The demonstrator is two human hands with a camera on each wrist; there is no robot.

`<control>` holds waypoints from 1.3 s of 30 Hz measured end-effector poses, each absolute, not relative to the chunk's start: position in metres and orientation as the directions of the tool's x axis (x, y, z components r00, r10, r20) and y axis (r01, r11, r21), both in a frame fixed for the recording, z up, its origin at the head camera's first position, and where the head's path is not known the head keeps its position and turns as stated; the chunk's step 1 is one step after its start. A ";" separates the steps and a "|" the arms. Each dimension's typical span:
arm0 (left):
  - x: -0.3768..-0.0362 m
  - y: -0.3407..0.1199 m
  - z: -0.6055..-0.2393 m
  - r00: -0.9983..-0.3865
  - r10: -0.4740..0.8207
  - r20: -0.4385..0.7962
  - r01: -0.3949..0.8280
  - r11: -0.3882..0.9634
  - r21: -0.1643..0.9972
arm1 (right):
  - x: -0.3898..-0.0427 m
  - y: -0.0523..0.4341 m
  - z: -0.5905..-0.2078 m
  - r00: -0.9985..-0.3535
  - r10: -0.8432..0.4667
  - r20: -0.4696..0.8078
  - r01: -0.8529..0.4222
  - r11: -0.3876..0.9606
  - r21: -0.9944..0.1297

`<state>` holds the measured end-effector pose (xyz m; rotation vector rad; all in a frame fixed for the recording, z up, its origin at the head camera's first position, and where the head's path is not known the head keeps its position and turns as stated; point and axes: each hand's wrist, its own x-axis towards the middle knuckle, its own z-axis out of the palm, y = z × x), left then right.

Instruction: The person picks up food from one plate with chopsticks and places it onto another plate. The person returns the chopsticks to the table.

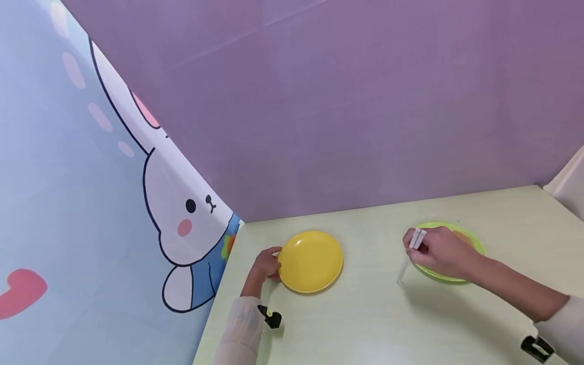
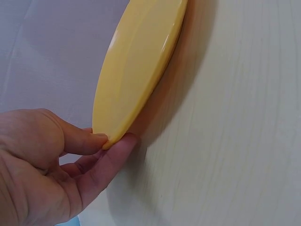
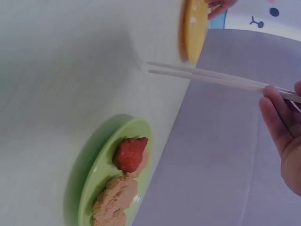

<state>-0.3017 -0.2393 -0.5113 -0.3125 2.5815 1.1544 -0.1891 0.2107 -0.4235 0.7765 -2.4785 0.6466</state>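
Hands: two. Plates: two, one yellow, one green. Chopsticks: two. Red pieces of food: one; the exact number of tan pieces cannot be told. The table has a pale, faintly grained top. A purple wall stands along its far edge; a light blue panel, printed with a white rabbit, stands along the left side. The yellow plate is on the table at the left, near the panel. The left hand pinches its near-left rim, thumb on top and fingers beneath. The green plate is on the table at the right, well apart from the yellow plate. It contains the red piece, toward one end, and the tan food, just beside it. The right hand grips the chopsticks near their upper ends, above the green plate as seen from the head. The chopsticks lie close together, tips pointing down, left of the green plate and slightly separated. Contact between the tips and the table cannot be determined. Both forearms have pale sleeves.
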 end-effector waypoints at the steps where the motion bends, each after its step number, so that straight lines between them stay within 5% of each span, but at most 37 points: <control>1: -0.302 -0.239 -0.512 -0.933 -0.074 -0.352 -0.312 0.654 0.689 | -0.189 0.211 -0.422 -0.753 -0.400 0.522 -0.605 0.733 -0.311; 16: -0.300 -0.240 -0.512 -0.940 -0.066 -0.335 -0.294 0.656 0.695 | -0.206 0.209 -0.410 -0.735 -0.603 0.310 -0.676 0.616 -0.405; 39: -0.302 -0.240 -0.516 -0.936 -0.079 -0.344 -0.311 0.645 0.698 | -0.206 0.209 -0.416 -0.784 -0.571 0.245 -0.608 0.624 -0.491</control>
